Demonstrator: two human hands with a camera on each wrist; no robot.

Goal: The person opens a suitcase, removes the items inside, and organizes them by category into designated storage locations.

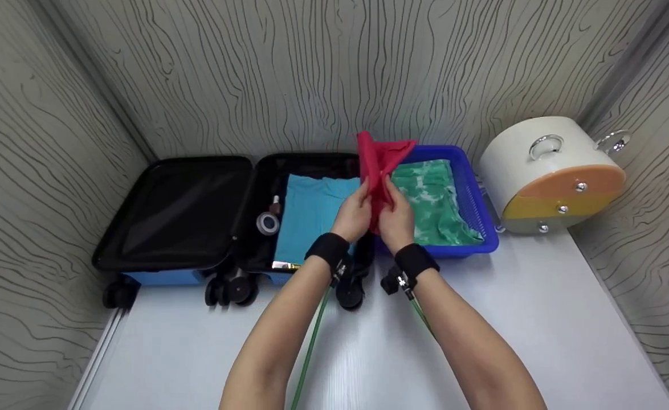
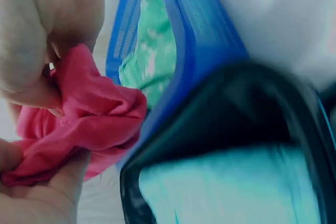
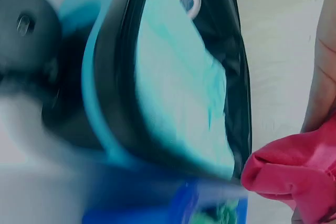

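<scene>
Reaching forward close together, the left hand (image 1: 354, 216) and right hand (image 1: 397, 221) clamp their fingers on the red cloth (image 1: 373, 162) (it flares out beyond the fingertips). Left of the fingers lies turquoise cloth (image 1: 311, 213); right, the blue basket (image 1: 463, 250).

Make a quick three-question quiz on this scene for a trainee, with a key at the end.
1. What do the left hand and right hand hold?
A) a green cloth
B) a red cloth
C) a wheel
2. True or false: the turquoise cloth lies in the open suitcase.
3. How many knobs show on the front of the white rounded box?

Key: 1. B; 2. True; 3. Three.
</scene>
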